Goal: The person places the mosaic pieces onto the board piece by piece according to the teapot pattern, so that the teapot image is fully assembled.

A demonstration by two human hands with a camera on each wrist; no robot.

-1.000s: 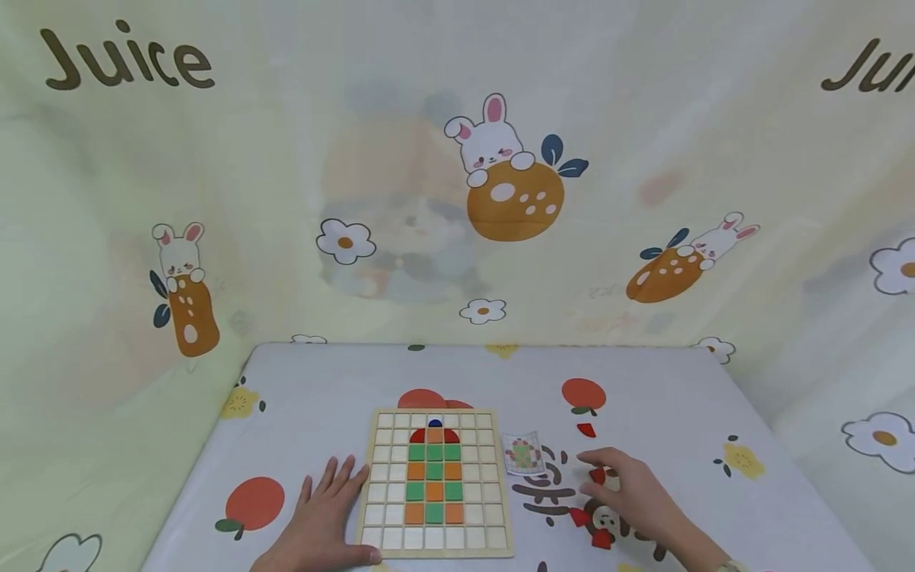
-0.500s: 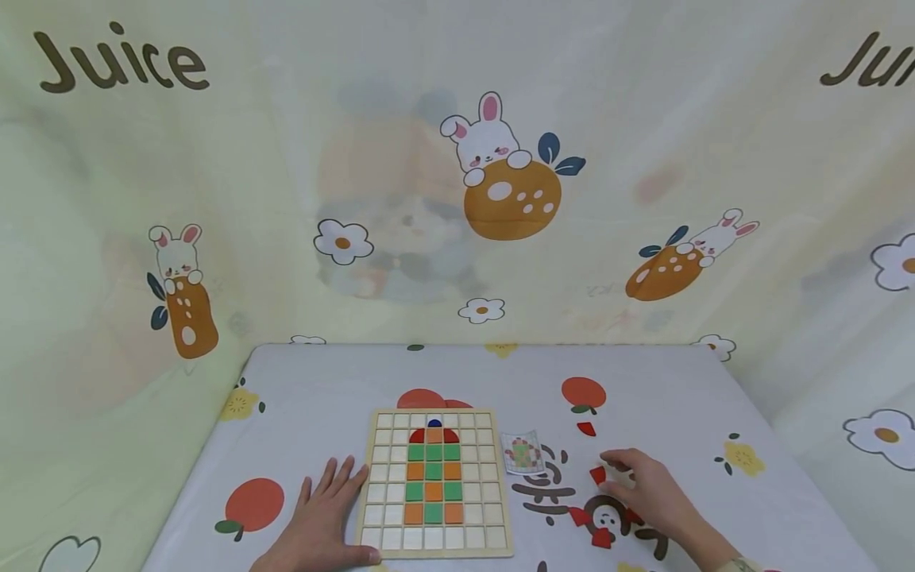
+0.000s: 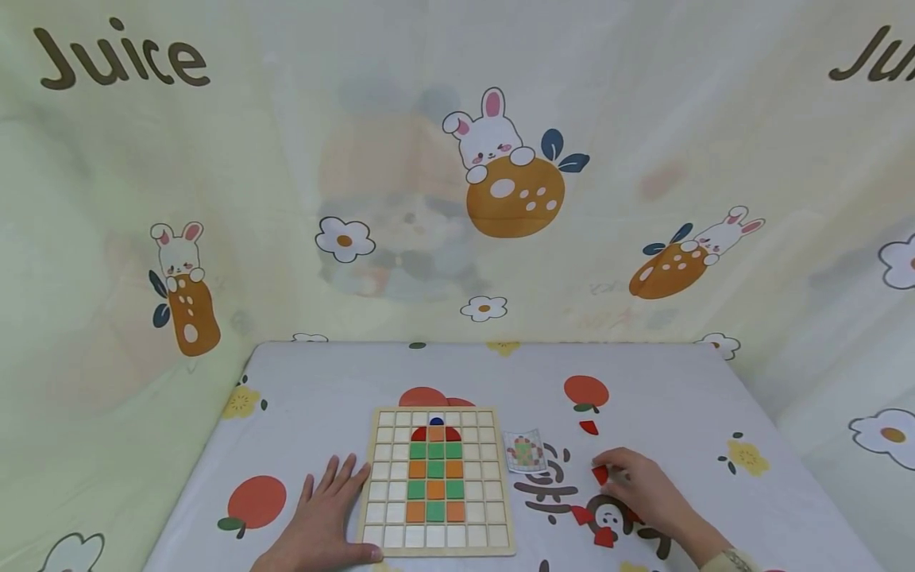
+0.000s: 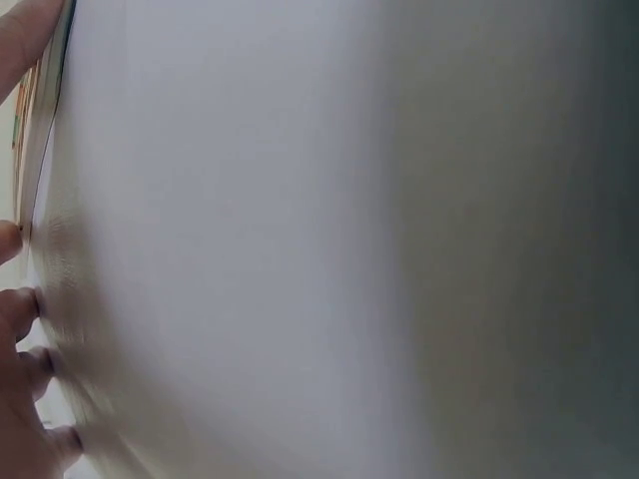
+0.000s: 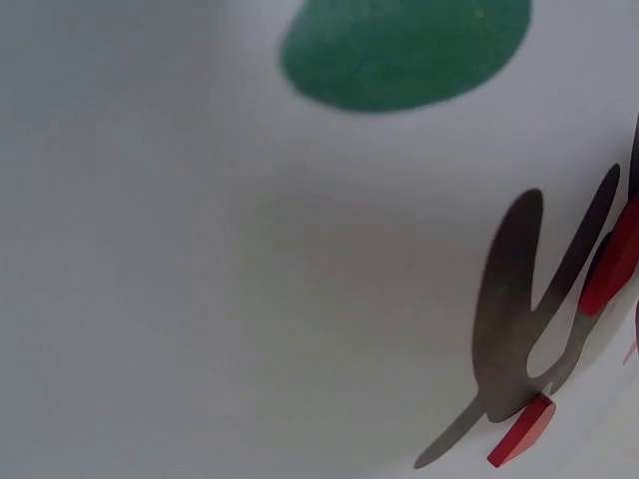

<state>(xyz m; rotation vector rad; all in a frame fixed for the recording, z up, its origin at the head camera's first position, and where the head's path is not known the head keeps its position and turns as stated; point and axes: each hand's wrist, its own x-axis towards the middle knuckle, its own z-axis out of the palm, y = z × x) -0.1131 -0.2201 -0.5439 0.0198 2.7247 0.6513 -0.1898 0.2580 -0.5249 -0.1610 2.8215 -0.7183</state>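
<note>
A wooden grid board lies on the table with green, orange, red and blue tiles forming a tower shape in its middle columns. My left hand rests spread at the board's left edge, its thumb at the lower left corner; its fingers also show in the left wrist view. To the right of the board, my right hand pinches a red quarter-round tile between thumb and index finger, at table level. More red tiles lie near that hand, including one and another.
A small printed pattern card lies right of the board. One red tile sits farther back, below a printed apple. In the right wrist view a red tile lies on dark printed shapes. A patterned curtain hangs behind the table.
The right hand drew back slightly to the right, then its thumb and fingers closed in on the red tile. The left hand has stayed put at the board.
</note>
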